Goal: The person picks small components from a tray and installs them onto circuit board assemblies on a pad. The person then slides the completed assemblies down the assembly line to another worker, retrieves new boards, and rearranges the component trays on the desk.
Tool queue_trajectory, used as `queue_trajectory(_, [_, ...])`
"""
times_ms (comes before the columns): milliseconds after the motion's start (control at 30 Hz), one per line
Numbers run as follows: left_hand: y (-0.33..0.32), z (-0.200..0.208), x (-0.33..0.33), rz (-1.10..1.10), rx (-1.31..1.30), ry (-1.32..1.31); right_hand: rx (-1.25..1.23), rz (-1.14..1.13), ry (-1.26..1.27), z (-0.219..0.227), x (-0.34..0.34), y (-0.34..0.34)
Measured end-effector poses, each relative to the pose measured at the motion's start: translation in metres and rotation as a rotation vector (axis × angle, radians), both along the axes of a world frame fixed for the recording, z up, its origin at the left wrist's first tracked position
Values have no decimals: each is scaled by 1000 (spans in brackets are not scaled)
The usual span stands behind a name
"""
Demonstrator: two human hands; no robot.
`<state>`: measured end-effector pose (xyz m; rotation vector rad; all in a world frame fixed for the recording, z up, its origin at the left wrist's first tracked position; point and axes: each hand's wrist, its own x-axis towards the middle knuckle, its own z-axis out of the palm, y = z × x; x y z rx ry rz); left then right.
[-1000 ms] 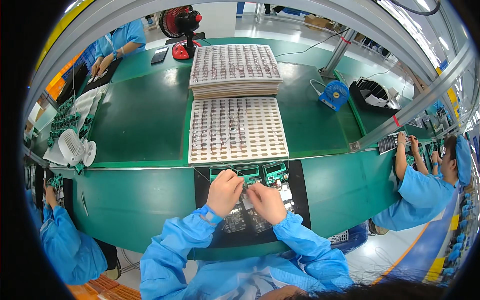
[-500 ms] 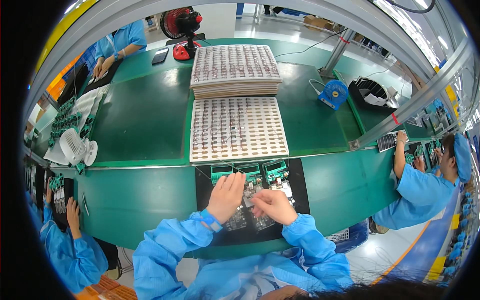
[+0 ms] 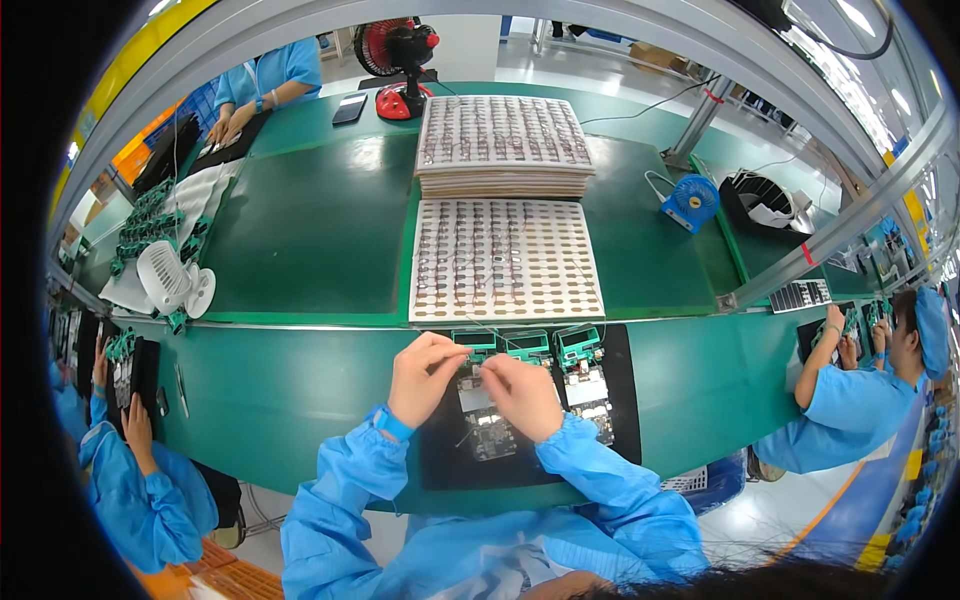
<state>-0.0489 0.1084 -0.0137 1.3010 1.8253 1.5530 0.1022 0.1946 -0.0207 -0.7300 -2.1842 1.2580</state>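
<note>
Three circuit boards with green frames at their far ends lie in a row on a black mat in front of me. My left hand is over the far end of the left circuit board, its thumb and index finger pinched by the green frame. Just right of it, my right hand is closed in a pinch over the same area and covers much of the middle board. Whatever the fingertips hold is too small to make out. The right circuit board lies untouched.
Beyond the mat lies a white slotted tray partly filled with small wired parts, before a stack of similar trays. Fans stand around: blue, white, red-black. Co-workers in blue sit left, right and far left.
Both hands have moved left over the boards, to the left board's far end, uncovering the right board. My left fingers have drawn into a pinch. The whole view has shifted slightly.
</note>
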Motion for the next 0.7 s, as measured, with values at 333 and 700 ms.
queue_trajectory(333, [2,-11,-8,19,-17,164,359,18,-149,-16,-19,-9])
queue_trajectory(700, [-7,-23,-5,-39,26,443,258,-110,13,7,2,-8])
